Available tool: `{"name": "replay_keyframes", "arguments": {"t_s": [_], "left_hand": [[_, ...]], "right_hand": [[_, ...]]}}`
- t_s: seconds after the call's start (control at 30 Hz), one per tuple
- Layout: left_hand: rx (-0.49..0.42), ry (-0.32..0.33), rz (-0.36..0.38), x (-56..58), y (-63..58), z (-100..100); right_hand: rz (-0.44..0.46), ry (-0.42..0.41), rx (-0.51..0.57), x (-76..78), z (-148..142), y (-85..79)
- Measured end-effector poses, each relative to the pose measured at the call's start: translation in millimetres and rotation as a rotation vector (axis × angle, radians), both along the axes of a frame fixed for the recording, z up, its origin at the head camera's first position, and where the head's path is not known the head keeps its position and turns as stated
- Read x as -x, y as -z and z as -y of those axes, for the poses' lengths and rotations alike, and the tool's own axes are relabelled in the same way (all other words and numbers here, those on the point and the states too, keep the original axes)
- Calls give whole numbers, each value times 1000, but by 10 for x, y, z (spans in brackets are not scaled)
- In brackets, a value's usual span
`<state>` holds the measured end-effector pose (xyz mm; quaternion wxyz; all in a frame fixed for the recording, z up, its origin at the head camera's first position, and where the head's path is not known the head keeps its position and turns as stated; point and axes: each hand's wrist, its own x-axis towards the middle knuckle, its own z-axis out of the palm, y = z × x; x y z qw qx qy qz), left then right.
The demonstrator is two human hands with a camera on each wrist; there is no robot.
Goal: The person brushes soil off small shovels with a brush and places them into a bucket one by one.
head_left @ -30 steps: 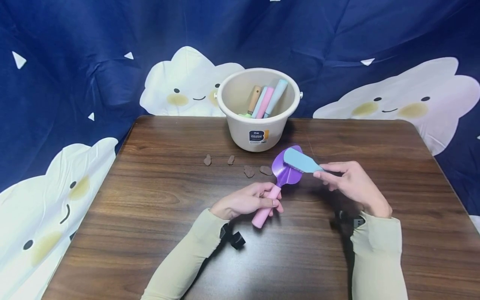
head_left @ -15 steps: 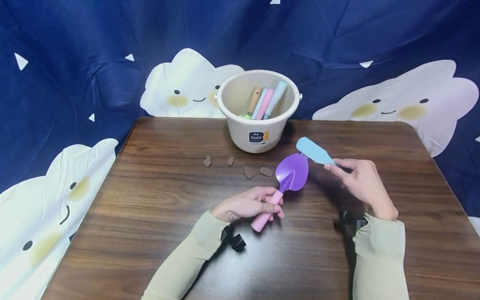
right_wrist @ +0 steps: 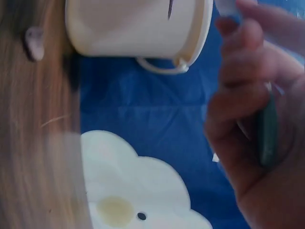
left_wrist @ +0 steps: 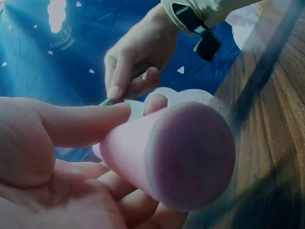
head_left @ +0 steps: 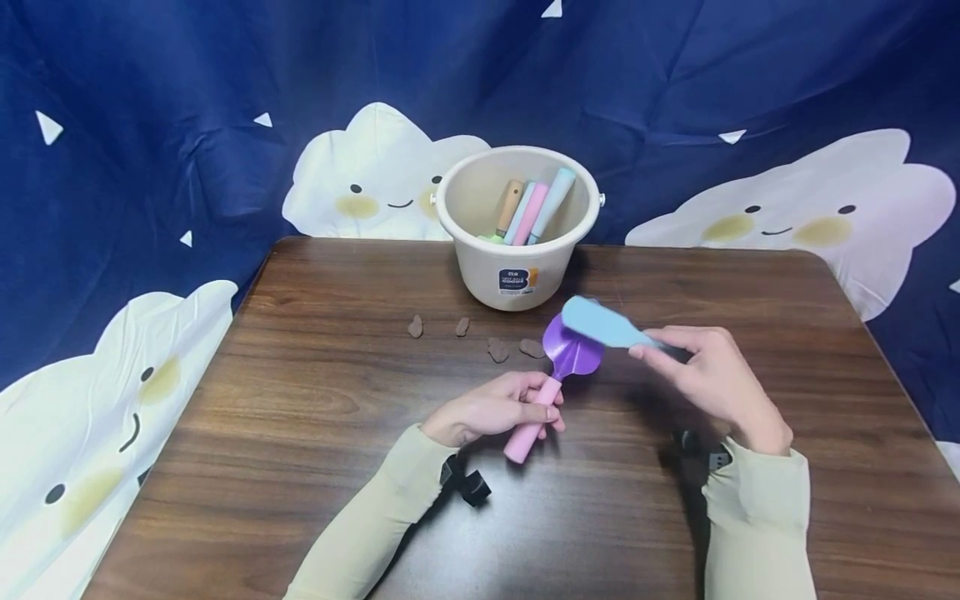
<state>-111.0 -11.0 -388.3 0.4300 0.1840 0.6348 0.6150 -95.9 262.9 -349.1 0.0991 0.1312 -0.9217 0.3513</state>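
My left hand grips the pink handle of a garden trowel with a purple blade; its thumb lies along the handle. In the left wrist view the handle's round butt faces the camera. A light blue brush is pinched by its thin handle in my right hand, between thumb and fingers. Its flat back overlaps the upper part of the trowel blade, and its bristles are hidden underneath. The right wrist view shows the curled fingers with the dark handle end inside the hand.
Several small brown stones lie on the wooden table, left of the trowel blade. Behind them stands a beige bucket holding several tools with brown, blue and pink handles. A blue cloud-print curtain hangs behind.
The brush moved off to the blade's far right edge, showing its bristles, then came back left over the blade. The trowel blade swung slightly right and back. The stones stayed put.
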Motion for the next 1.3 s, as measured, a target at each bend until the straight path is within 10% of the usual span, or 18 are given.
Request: {"name": "replay_keyframes", "arguments": {"t_s": [0.2, 0.8, 1.3], "left_hand": [[5, 12, 3, 2, 14, -21], [35, 44, -9, 2, 36, -34], [69, 45, -16, 15, 25, -23]], "right_hand": [[83, -117, -66, -13, 77, 0], [269, 76, -21, 102, -206, 154], [183, 154, -88, 132, -355, 241]]}}
